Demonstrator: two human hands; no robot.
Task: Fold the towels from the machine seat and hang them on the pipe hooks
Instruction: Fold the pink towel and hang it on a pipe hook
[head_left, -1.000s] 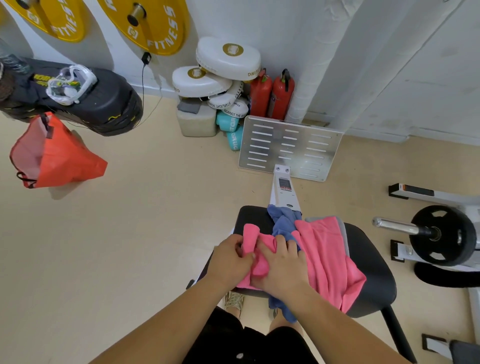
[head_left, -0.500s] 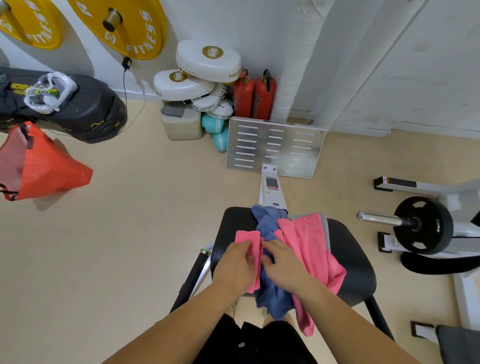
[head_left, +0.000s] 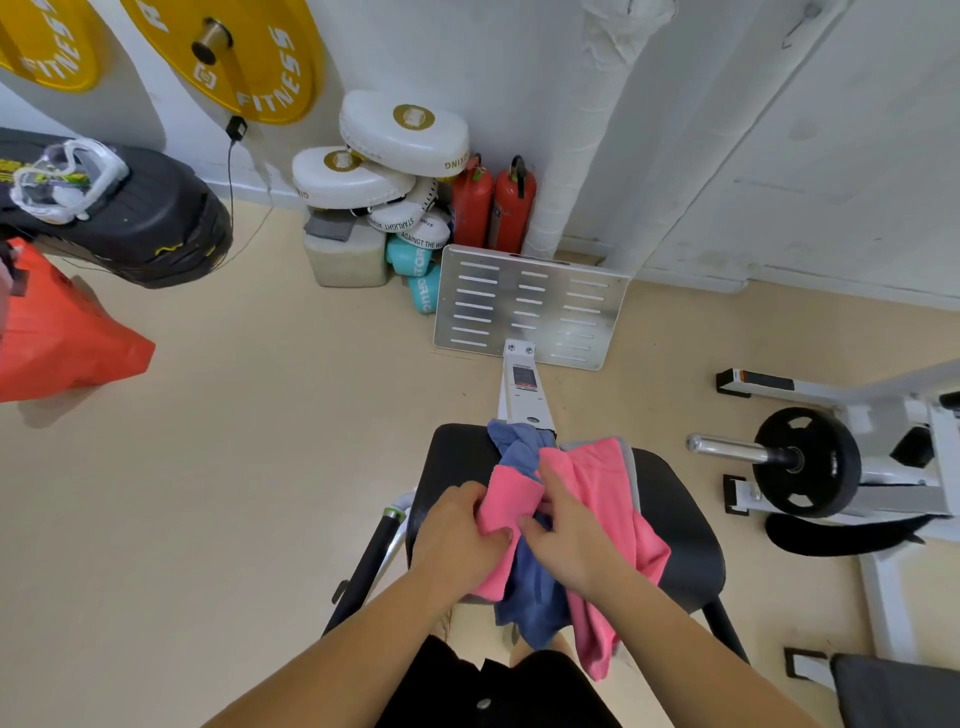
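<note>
A heap of towels lies on the black machine seat (head_left: 675, 519): a pink towel (head_left: 602, 488) on top, a blue towel (head_left: 530, 587) under it hanging over the front edge, and a grey edge showing at the right. My left hand (head_left: 457, 535) pinches the folded left end of the pink towel. Beside it, my right hand (head_left: 571, 540) grips the same pink cloth. The white wrapped pipe (head_left: 587, 124) stands against the back wall; no hooks are visible.
A slotted metal footplate (head_left: 530, 306) stands beyond the seat. White boxing pads (head_left: 395, 140) and two red extinguishers (head_left: 493, 202) sit by the wall. A weight plate on a bar (head_left: 805, 462) is at the right, a black punching bag (head_left: 130, 218) and an orange bag (head_left: 62, 332) at the left.
Both hands have kept working the left end of the pink towel, folding it narrower. The blue towel has slipped further over the seat's front edge. The view shifted slightly.
</note>
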